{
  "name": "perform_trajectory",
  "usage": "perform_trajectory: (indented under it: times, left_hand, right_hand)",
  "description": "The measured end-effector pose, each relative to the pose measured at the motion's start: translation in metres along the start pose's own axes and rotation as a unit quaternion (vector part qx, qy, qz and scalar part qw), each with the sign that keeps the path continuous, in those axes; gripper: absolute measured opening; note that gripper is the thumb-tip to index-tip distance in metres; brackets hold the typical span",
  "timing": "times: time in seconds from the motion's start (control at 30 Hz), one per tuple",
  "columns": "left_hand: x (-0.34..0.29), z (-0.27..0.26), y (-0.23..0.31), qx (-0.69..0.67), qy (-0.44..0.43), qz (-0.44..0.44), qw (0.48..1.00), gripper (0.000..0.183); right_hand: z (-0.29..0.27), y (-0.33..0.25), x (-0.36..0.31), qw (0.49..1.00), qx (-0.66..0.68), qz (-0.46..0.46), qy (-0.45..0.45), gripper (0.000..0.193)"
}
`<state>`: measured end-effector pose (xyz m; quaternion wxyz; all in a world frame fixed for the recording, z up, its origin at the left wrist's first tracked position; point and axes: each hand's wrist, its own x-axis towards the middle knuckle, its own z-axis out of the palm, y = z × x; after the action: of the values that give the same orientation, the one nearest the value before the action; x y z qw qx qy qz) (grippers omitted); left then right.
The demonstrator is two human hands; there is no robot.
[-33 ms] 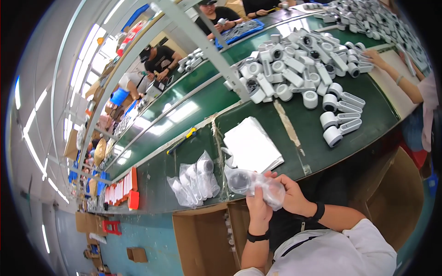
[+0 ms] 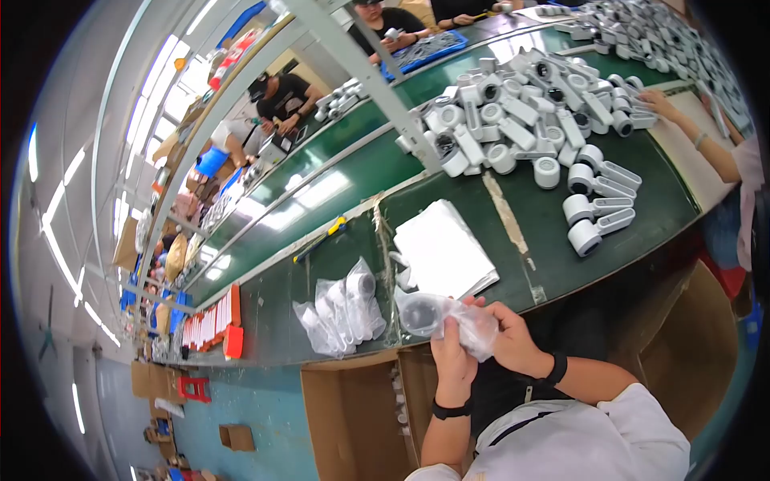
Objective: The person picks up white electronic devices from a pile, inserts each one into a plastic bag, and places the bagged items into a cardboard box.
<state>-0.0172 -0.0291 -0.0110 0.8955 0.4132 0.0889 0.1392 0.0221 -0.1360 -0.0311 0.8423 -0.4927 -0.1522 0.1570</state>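
Just past the table's front edge, both my hands hold a white round-headed handheld device in a clear plastic bag (image 2: 420,314). The fingers of my left hand (image 2: 454,365) pinch the bag from the near side. My right hand (image 2: 513,343) is closed round its other end, where the plastic bunches up. Beyond my hands lies a stack of white sheets or flat bags (image 2: 445,250), with a small white piece (image 2: 403,272) at its left edge. To the left, several bagged devices (image 2: 346,311) lie side by side.
A large pile of unbagged devices (image 2: 513,120) covers the right back, with several (image 2: 585,208) nearer me. A yellow-handled tool (image 2: 330,232) and an orange rack (image 2: 228,325) are left. An open cardboard box (image 2: 353,417) stands below. A co-worker's hand (image 2: 659,104) touches the pile.
The whole view has shifted slightly. My hands keep their hold on the bagged device, with little visible movement.
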Motion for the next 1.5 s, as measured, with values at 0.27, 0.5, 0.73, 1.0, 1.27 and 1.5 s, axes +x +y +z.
perform_trajectory:
  times: [0.27, 0.5, 0.73, 1.0, 1.27, 1.5]
  left_hand:
    - [0.003, -0.017, 0.015, -0.059, 0.134, 0.009, 0.989, 0.042]
    - [0.0, -0.026, 0.04, -0.065, 0.107, -0.037, 0.992, 0.053]
    - [0.004, -0.027, 0.028, -0.006, 0.098, -0.015, 0.995, 0.052]
    - [0.001, -0.04, 0.039, -0.076, 0.106, -0.055, 0.99, 0.05]
    - [0.006, -0.029, 0.039, 0.013, 0.162, -0.016, 0.987, 0.046]
    - [0.002, -0.037, 0.033, 0.038, 0.183, 0.073, 0.98, 0.047]
  right_hand:
    - [0.001, -0.008, 0.003, 0.98, -0.142, -0.106, 0.092, 0.017]
    - [0.012, -0.01, 0.0, 0.963, -0.254, -0.087, 0.012, 0.013]
    - [0.038, -0.012, 0.017, 0.907, -0.352, -0.228, -0.026, 0.025]
    - [0.037, -0.013, -0.002, 0.97, -0.199, -0.084, -0.114, 0.013]
    - [0.027, -0.008, -0.007, 0.975, -0.203, -0.083, -0.031, 0.012]
    - [0.016, -0.007, -0.009, 0.968, -0.234, -0.076, -0.037, 0.013]
